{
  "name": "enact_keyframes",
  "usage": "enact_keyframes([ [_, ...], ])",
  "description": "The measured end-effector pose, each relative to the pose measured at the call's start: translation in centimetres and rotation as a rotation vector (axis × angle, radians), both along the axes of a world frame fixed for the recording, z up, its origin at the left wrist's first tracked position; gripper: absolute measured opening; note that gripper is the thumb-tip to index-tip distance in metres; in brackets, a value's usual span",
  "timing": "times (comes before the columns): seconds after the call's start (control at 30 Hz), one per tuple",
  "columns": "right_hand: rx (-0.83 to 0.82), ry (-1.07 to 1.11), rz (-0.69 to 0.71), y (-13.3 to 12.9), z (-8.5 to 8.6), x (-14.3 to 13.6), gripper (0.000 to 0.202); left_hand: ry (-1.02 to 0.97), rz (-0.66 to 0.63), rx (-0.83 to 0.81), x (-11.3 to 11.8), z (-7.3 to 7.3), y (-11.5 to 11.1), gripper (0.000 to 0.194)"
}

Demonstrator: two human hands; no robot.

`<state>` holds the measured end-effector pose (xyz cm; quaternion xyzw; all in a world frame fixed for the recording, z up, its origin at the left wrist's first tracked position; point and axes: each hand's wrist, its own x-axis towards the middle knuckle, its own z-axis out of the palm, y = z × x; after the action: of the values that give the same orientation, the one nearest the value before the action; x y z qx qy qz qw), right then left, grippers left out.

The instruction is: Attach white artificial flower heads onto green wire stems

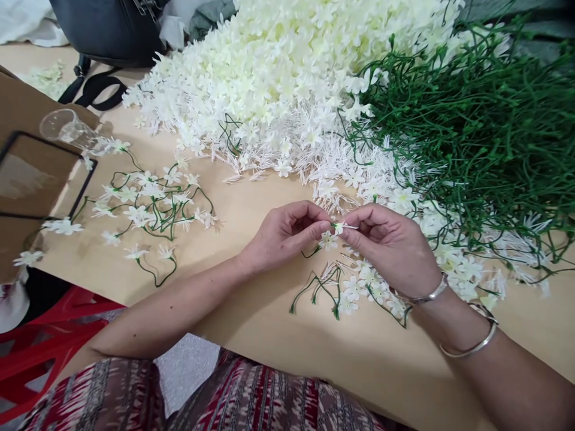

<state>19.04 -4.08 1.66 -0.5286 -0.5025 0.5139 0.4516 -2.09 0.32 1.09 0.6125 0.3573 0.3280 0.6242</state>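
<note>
Between my two hands is a small white artificial flower (338, 228), its green stem end pinched in the fingertips of my left hand (287, 236). The thumb and forefinger of my right hand (390, 246) close on the flower's other side, where thin white stamens stick out. Just below my fingertips, another white flower (328, 240) hangs or lies with a green stem. Loose green stems (326, 290) and white blossoms (354, 288) lie on the table under my right hand. My curled fingers partly hide the stem.
A large heap of white petals (278, 72) fills the back, with white stamens (309, 129) along its front. Green stems (485, 131) pile up at right. Assembled flowers (148, 203), a clear plastic cup (67, 127), a cardboard box (27, 179) and a black bag (110, 33) are at left.
</note>
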Motion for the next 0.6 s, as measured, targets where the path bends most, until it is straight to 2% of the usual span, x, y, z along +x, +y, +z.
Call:
enact_keyframes([
  [0.23,-0.001,-0.044,0.038,-0.3,0.3,-0.1,0.038,0.058,-0.017,0.042,-0.2,0.0,0.1,0.051],
  [0.47,-0.014,-0.041,0.084,0.3,0.6,0.1,0.034,0.032,-0.029,0.064,-0.1,0.0,0.2,0.044],
  [0.6,0.092,-0.091,0.019,0.3,0.6,1.0,0.023,-0.009,-0.044,0.064,-0.8,0.8,1.5,0.039],
])
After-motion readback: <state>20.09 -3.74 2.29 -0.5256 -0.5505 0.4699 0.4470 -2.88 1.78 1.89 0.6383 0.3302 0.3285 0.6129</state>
